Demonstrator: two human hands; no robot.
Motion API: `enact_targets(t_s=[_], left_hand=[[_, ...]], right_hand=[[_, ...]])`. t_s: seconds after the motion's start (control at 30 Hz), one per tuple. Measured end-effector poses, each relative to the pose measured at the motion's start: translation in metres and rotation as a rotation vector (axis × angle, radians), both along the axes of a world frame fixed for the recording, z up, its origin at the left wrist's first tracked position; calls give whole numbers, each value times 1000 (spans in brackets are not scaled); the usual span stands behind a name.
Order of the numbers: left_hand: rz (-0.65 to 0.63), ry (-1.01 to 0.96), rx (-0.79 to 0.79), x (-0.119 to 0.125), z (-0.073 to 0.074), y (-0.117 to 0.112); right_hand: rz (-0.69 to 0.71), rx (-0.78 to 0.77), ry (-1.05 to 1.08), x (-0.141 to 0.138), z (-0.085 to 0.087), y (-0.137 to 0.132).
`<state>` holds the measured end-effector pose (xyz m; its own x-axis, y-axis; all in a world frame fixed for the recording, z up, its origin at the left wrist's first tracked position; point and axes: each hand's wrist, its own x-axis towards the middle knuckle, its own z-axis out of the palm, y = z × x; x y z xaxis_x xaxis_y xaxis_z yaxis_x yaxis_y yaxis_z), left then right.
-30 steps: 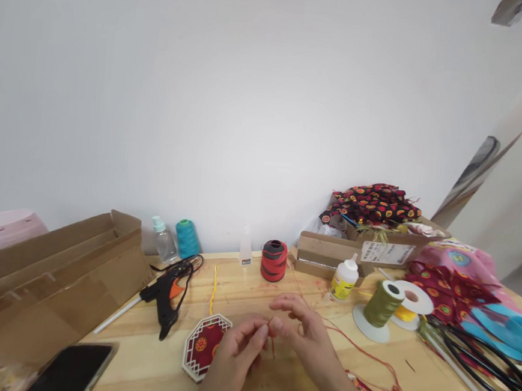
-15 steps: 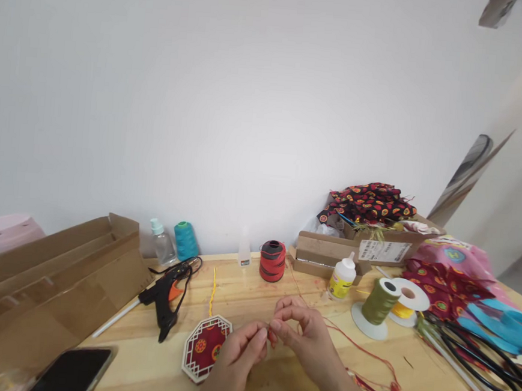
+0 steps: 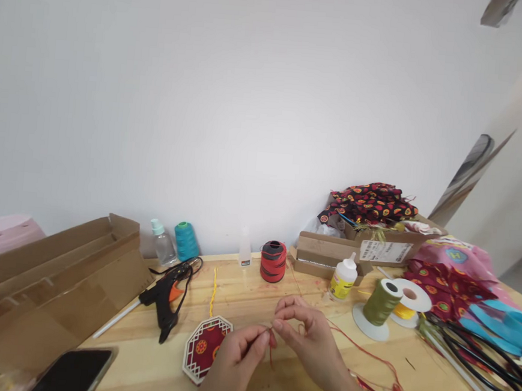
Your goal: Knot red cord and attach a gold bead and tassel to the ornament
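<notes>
My left hand (image 3: pixel 247 352) and my right hand (image 3: pixel 306 334) meet fingertip to fingertip over the table, each closed in a pinch. Between them is a thin red cord (image 3: pixel 271 358), its end hanging below the fingers; a loop shows near the right fingers. More red cord (image 3: pixel 375 356) trails across the wood right of my right hand to a small tangle. Beside my left hand, partly behind it, lies an octagonal wooden frame (image 3: pixel 204 349) backed with dark red patterned fabric. A twisted yellow cord (image 3: pixel 213 291) runs up from its top.
Left: a cardboard box (image 3: pixel 55 288), a phone (image 3: pixel 73 373), a black glue gun (image 3: pixel 164 302) and a teal thread cone (image 3: pixel 186 241). Behind my hands stands a red cord spool (image 3: pixel 272 261). Right: a glue bottle (image 3: pixel 343 278), a green thread spool (image 3: pixel 381 302), black scissors (image 3: pixel 483 360) and fabric scraps (image 3: pixel 443 288).
The red cord end now hangs visibly below my pinched fingers. My hands have barely shifted, and the things on the table lie as before.
</notes>
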<state>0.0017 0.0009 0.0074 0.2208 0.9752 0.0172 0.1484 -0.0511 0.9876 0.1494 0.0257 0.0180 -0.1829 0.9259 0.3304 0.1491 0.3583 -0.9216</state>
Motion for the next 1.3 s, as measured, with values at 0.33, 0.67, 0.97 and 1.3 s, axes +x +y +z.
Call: enact_targets(t_s=[0.33, 0.67, 0.97, 1.3], left_hand=[[202, -198, -9, 4, 1, 1], [303, -382, -196, 6, 1, 3], [162, -658, -302, 4, -6, 3], [155, -224, -44, 5, -6, 4]], right_hand=[[-74, 271, -354, -6, -6, -11], [14, 10, -31, -11, -3, -8], [12, 210, -276, -8, -12, -9], [-85, 572, -430, 2, -3, -5]])
